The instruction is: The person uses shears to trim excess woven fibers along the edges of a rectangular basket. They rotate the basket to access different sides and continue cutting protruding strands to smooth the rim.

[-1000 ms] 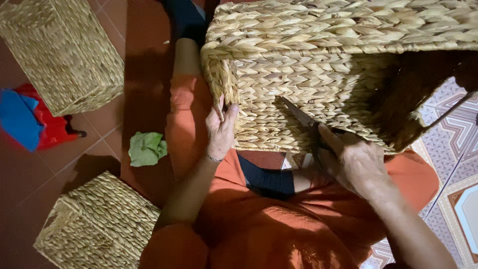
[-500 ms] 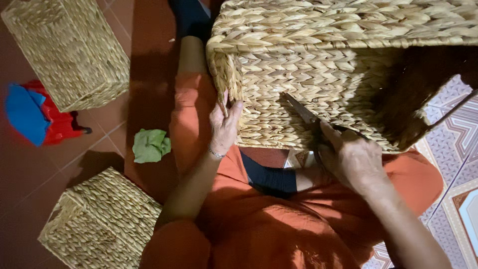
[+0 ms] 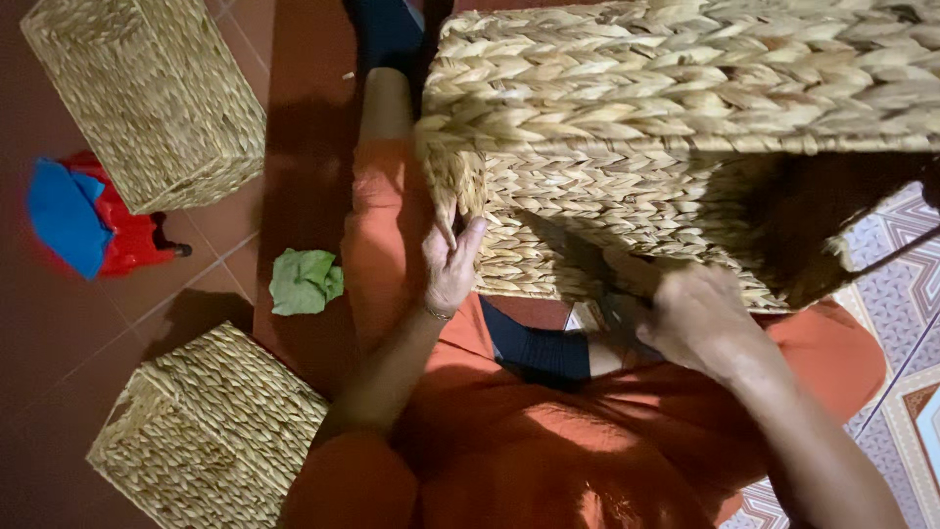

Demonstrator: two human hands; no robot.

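Three baskets: one large woven basket (image 3: 685, 147) lies on its side across the person's lap, and two smaller ones rest on the floor (image 3: 59, 333), the upper small basket (image 3: 147, 98) toward the floor's top left corner, the lower small basket (image 3: 211, 431) near the bottom edge.
Left hand: the left hand (image 3: 448, 266) presses flat against the large basket's lower left corner, fingers spread and pointing up along the corner braid; it is open against the weave, not closed round anything.
Right hand: the right hand (image 3: 697, 318) is curled under the basket's lower edge, close to the weave. It is blurred, and what its fingers close on, if anything, cannot be told.
Where the basket sits: propped on orange-clad legs (image 3: 548, 451), its braided rim uppermost in the view, the right end in deep shadow.
Doing this step well (a judgement): the flat left palm should brace the corner so that the basket does not roll on the lap while the right hand works at the lower edge; turning the shadowed end toward the light would help.
Nearby: a crumpled green cloth (image 3: 305, 281) lies on the floor just left of the leg; a red and blue object (image 3: 93, 220) sits at the floor's left edge, touching the upper small basket.
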